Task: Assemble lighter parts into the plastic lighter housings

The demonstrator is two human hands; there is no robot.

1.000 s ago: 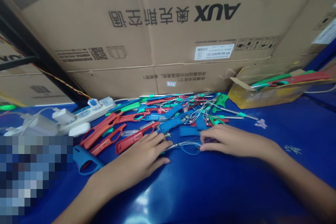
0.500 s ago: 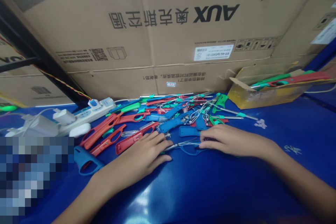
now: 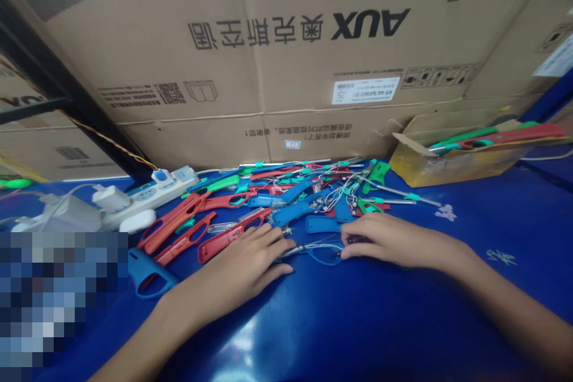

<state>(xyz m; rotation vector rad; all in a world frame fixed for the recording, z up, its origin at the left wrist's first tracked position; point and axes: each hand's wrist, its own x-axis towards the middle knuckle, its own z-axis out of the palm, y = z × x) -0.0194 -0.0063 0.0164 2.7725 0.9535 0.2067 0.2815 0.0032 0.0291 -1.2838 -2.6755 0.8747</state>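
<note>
Your right hand [image 3: 376,242] pinches a dark object [image 3: 359,239] beside the blue casing [image 3: 326,263], centre of frame; your left hand [image 3: 259,253] rests at the left end of the thin wires [image 3: 320,244], grip unclear. The wires could snag or pull loose if the dark object slips.

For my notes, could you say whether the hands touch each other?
No, a blue plastic loop shows between the left hand and right hand.

Parts [image 3: 293,213] lie on the tabletop [image 3: 358,322] before the carton [image 3: 290,83]; power strip [image 3: 144,195] to their left, box [image 3: 447,170] to their right.
</note>
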